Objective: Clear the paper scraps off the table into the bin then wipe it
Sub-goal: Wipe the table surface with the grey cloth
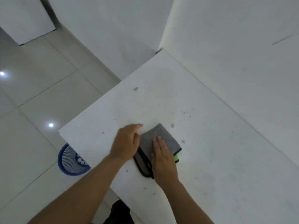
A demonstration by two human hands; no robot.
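Observation:
A folded grey cloth (159,136) with black trim and a green underside lies on the white table (210,151), near its left edge. My right hand (162,156) lies flat on the cloth, fingers together. Over the cloth's left side rests my left hand (126,143), fingers curled down; whether it pinches the cloth I cannot tell. A blue mesh bin (71,160) stands on the floor below the table's left corner, with white paper scraps (80,160) inside. No scraps show on the table, only small dark stains.
White walls rise close behind the table on the far and right sides. Glossy pale floor tiles (32,94) spread to the left, reflecting ceiling lights. Something dark (119,212) shows at the bottom edge beside the table.

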